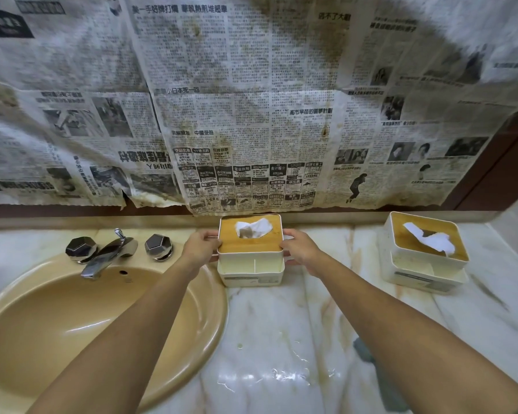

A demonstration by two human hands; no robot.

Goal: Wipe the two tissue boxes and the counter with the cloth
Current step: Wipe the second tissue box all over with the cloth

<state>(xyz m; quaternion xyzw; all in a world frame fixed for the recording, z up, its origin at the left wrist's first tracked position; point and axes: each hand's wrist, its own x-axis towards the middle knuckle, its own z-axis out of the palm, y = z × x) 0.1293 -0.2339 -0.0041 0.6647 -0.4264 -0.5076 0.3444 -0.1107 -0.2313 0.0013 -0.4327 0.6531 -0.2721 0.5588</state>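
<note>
Both bare arms are reaching forward, straight and converging. The left hand [202,246] is gripping the left side of the tissue box [249,247]; the right hand [301,249] is gripping its right side, thumbs lying along the top edge.

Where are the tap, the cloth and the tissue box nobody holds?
tap [105,255]: head view, on the shiny spout.
cloth [364,352]: head view, on its grey upper corner.
right tissue box [416,264]: head view, on its white front wall.
</note>
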